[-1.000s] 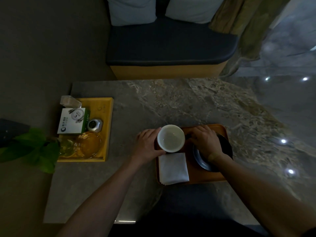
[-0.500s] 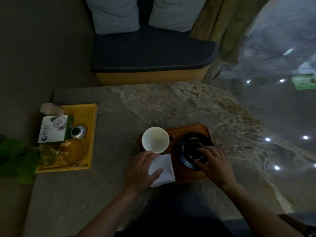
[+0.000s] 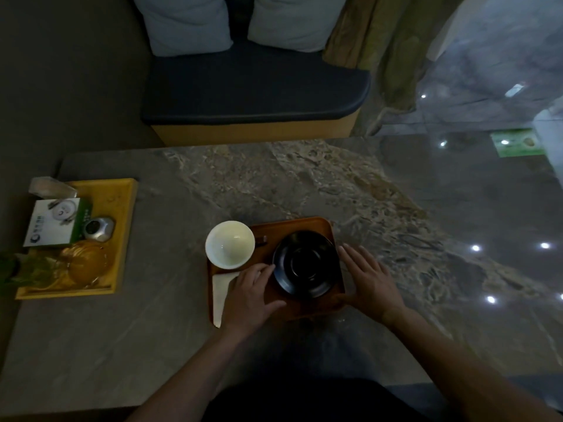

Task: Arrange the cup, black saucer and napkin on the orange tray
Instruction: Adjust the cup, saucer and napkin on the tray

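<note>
The tray [image 3: 304,228] lies on the marble table [image 3: 170,315], near the person's edge. On it, at far left corner, stands the cup [image 3: 230,244] – white, upright, nothing inside, its rim goes a bit over the tray's left edge. The saucer [image 3: 306,264] sits on the right half, black, flat, just beside the cup but not touching. The napkin [image 3: 220,295] is at near left, white, folded, mostly hidden under the left hand [image 3: 251,295]. That hand lies over it w/ fingers spread apart, fingertips [image 3: 268,268] at the saucer's left rim; it grips nothing I can see. The right hand [image 3: 370,283] is at the tray's right side – fingers straight and loosely apart, palm facing the saucer, thumb on the near right corner of the tray, holding nothing. Well apart, at the table's left end, a yellow tray [image 3: 125,226] w/ a box [image 3: 54,222], a small metal thing & glassware, too dark to tell more.
</note>
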A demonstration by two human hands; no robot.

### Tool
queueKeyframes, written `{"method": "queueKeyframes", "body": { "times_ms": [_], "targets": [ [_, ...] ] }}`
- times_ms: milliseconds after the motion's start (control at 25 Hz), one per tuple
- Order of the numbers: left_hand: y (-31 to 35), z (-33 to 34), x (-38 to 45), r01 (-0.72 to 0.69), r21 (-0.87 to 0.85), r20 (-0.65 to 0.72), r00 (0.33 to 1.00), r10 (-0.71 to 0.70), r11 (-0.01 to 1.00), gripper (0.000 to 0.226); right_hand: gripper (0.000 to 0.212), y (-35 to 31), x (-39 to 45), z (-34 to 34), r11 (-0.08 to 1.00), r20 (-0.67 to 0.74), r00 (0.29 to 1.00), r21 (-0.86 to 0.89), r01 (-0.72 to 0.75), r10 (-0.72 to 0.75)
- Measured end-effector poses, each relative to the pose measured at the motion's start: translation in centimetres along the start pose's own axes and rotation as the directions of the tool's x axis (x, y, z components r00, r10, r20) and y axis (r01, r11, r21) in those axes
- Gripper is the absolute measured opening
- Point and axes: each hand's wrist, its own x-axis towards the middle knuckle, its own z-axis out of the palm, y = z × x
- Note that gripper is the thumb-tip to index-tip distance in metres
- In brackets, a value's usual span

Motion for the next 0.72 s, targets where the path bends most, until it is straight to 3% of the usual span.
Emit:
{"method": "queueKeyframes", "body": {
  "times_ms": [200, 720],
  "targets": [
    [1.5, 1.4, 0.8, 0.124, 0.054, 0.065, 0.99, -0.128, 0.991, 0.097, 0.116, 0.9, 1.7, -0.4, 0.998, 0.061, 0.996, 0.007, 0.068, -0.068],
    [2.1, 1.7, 1.9, 0.16, 0.097, 0.049, 0.985, -0.165, 0.982, 0.096, 0.107, 1.7, 3.7, 0.5, 0.988, 0.035, 0.988, -0.026, 0.154, -0.154]
  ]
}}
